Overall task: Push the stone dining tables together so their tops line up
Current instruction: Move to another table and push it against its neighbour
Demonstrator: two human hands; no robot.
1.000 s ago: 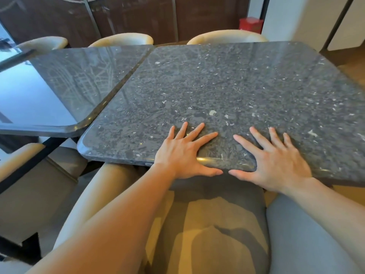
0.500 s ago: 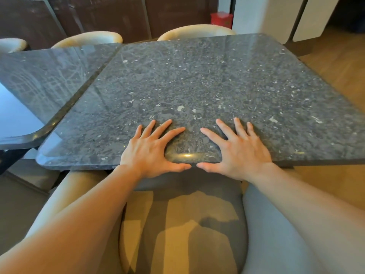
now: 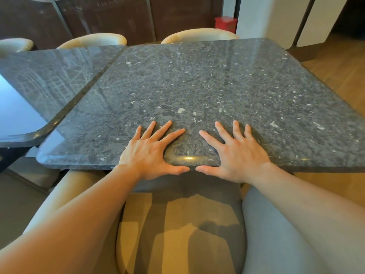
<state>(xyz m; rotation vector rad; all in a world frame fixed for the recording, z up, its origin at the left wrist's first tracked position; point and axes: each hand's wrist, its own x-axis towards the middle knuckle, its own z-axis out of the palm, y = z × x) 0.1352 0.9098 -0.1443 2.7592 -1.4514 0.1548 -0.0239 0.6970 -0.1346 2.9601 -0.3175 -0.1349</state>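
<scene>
The speckled grey stone table (image 3: 197, 80) in front of you stands on a wooden floor (image 3: 335, 76), its left edge just beside the glossy stone table (image 3: 59, 76) on your left. Its near edge sits closer to you than the neighbour's. Your left hand (image 3: 150, 151) and right hand (image 3: 237, 153) lie flat on that near edge, fingers spread.

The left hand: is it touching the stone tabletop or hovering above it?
Touching. The head view shows the left hand lying flat on the near stone table, fingers spread on its top, thumb along its front edge.
</scene>
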